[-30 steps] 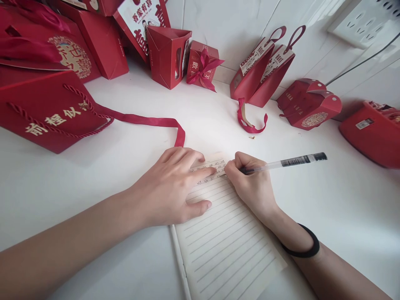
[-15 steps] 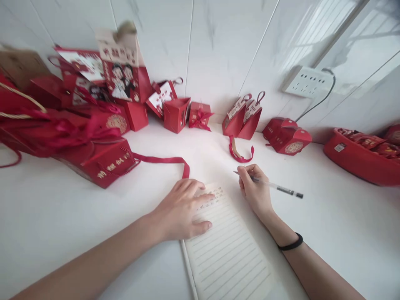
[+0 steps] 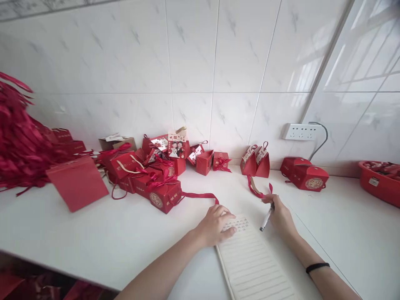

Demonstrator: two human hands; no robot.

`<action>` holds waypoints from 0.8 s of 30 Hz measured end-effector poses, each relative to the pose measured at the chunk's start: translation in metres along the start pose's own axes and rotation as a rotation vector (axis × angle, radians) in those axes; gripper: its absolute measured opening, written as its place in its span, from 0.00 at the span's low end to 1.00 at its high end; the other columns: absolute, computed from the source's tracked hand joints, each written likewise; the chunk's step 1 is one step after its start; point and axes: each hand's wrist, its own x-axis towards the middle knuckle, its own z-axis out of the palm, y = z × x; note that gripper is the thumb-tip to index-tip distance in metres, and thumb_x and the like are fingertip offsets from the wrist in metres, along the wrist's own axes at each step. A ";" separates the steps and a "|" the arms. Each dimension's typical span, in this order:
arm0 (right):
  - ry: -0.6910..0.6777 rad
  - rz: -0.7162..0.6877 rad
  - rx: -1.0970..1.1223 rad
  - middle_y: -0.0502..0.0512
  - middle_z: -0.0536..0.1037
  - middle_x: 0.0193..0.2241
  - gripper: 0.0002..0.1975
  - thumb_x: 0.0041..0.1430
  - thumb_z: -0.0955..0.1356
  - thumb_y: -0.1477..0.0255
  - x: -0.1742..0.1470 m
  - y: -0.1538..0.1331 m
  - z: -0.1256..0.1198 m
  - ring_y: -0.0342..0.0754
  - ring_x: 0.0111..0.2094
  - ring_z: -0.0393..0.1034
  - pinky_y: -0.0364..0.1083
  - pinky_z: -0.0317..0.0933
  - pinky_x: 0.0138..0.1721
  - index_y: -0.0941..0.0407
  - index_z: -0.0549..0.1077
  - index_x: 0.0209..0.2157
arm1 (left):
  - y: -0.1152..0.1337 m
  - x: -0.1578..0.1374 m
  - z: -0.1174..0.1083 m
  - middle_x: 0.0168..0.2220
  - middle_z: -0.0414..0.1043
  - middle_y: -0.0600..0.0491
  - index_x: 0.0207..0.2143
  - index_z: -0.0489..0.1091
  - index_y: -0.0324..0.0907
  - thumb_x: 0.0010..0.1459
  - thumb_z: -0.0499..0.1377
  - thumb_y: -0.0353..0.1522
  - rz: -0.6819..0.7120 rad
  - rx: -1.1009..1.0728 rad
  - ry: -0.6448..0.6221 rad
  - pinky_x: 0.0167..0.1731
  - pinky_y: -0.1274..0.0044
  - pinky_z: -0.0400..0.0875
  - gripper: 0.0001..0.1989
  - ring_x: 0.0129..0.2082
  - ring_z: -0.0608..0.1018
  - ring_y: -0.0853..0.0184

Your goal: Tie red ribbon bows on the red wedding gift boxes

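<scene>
My left hand (image 3: 215,227) lies on the upper left of a lined notebook (image 3: 253,262), its fingers apart and holding nothing. Rows of handwriting show at the top of the page, partly under those fingers. A clear-barrelled pen (image 3: 266,218) is in my right hand (image 3: 281,216), off the page to the right, its dark-ended back pointing down toward the notebook. Just beyond the right fingertips curls a loose red ribbon (image 3: 254,189); whether they touch it I cannot tell. Another red ribbon (image 3: 200,195) runs from a red gift box (image 3: 165,196) to my left hand.
More red boxes stand along the tiled wall, among them two triangular ones (image 3: 262,166) and a wide one (image 3: 304,177). A red basin (image 3: 379,187) of packets is at right, a ribbon bundle (image 3: 18,146) at left. A power strip (image 3: 301,131) hangs on the wall.
The view has lifted and turned left, bringing the ribbon bundle in. My right hand has moved toward the loose ribbon, and the pen has swung round. My left hand stays on the notebook.
</scene>
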 end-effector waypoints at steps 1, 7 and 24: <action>-0.012 0.018 0.015 0.60 0.74 0.35 0.20 0.34 0.57 0.73 -0.001 -0.002 -0.001 0.54 0.33 0.69 0.48 0.62 0.27 0.55 0.63 0.35 | 0.001 -0.001 -0.002 0.46 0.67 0.48 0.47 0.68 0.43 0.57 0.54 0.38 -0.010 0.007 0.060 0.55 0.65 0.60 0.17 0.51 0.66 0.60; 0.034 -0.180 0.099 0.65 0.65 0.48 0.30 0.43 0.59 0.74 -0.012 -0.019 -0.010 0.56 0.47 0.67 0.49 0.67 0.32 0.55 0.58 0.52 | -0.004 -0.026 -0.024 0.45 0.67 0.47 0.46 0.64 0.43 0.55 0.50 0.28 -0.032 0.079 0.512 0.52 0.64 0.63 0.15 0.50 0.68 0.60; -0.035 -0.168 -0.154 0.62 0.72 0.44 0.22 0.56 0.56 0.66 -0.015 -0.016 -0.007 0.57 0.35 0.71 0.52 0.63 0.32 0.53 0.59 0.53 | -0.057 -0.083 -0.072 0.60 0.49 0.37 0.57 0.40 0.42 0.45 0.64 0.40 -0.958 -0.070 0.981 0.58 0.55 0.48 0.45 0.62 0.54 0.49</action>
